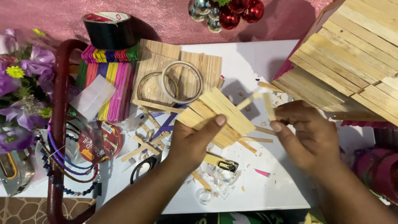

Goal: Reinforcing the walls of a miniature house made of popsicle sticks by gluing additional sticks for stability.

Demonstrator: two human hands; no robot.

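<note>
A: Holding a panel of plain wooden sticks (215, 116) above the white table (257, 195), left hand (188, 143) closed on its lower edge, thumb pressed flat on the face.

B: Noted. And on the other side?

A: Pinching a single short stick (269, 107) upright between thumb and fingers of the right hand (309, 137); fingers curled shut around its lower end, just beside the panel's right edge, apparently apart from it. Slightly blurred, so contact hard to confirm.

B: Stage of the work, judged from the layout?

A: Seemingly well advanced. Large sloped roof of plain sticks (352, 58) already assembled at upper right. Two flat mats of joined sticks (159, 72) lying finished behind the panel, with two rings of clear tape (181, 82) resting on them. Hand-held panel joined into a fan of several sticks, yet with one more stick held ready beside it, so probably not complete.

B: Material remaining?

A: Plenty. Coloured sticks (108, 83) stacked at left, under a small clear bag; loose plain sticks and offcuts (143, 143) scattered near the left wrist. Black tape roll (108, 30) standing behind the stack, untouched. Flowers (20, 79) at the far left, shiny baubles (226, 11) at the top edge, neither near the hands.
</note>
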